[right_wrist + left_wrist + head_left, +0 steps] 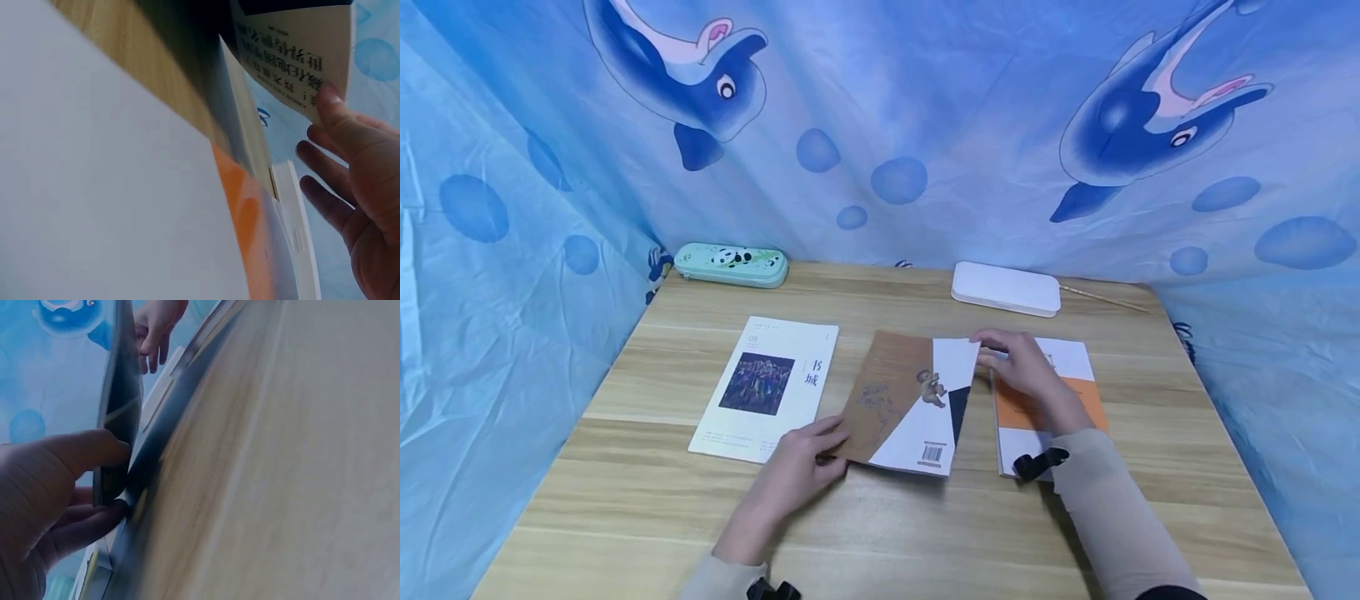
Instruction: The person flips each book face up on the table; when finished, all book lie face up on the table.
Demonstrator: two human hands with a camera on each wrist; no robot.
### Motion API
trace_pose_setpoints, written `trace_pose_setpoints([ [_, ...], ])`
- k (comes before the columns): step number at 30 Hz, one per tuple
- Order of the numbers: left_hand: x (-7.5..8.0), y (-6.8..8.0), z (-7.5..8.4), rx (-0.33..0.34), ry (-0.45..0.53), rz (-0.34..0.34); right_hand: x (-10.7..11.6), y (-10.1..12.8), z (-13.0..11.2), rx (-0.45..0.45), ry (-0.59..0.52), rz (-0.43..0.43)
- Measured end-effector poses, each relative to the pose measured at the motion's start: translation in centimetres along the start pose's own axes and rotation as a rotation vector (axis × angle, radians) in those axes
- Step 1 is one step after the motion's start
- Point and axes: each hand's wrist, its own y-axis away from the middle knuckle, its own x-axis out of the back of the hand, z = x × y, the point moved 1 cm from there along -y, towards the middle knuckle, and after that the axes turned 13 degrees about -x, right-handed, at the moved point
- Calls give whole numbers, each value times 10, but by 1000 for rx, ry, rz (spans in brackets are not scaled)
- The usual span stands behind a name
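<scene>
Both hands hold a thin book [898,404] with a brown, white and black cover over the middle of the table, its barcode towards the near edge. My left hand [805,462] pinches its near left corner between thumb and fingers. The far right corner is pinched by my right hand [1018,362]; in the right wrist view the thumb lies on a printed side of the book [294,62]. A white and orange book [1045,408] lies under the right forearm. Left of the held book lies a white book [767,387] with a dark picture, close to my left hand.
Along the back of the wooden table [625,500] lie a mint pencil case [731,265] with a panda, a white case [1006,288] and a thin stick [1103,298]. A blue dolphin-print curtain [970,150] encloses the back and sides.
</scene>
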Motion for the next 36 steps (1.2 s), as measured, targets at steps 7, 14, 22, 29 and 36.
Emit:
trace_pose_setpoints([
  [7,6,3,0,0,-9,89,9,3,-12,9,4,82],
  [14,11,1,0,-64,8,190,17,-1,-22,166,-5,221],
  [22,15,-3,1,-90,17,284,25,-6,-32,229,-76,313],
  [29,17,-3,2,-130,47,382,30,-10,-44,266,-103,406],
  [36,17,-4,4,-90,107,443,32,-10,-53,238,-129,447],
])
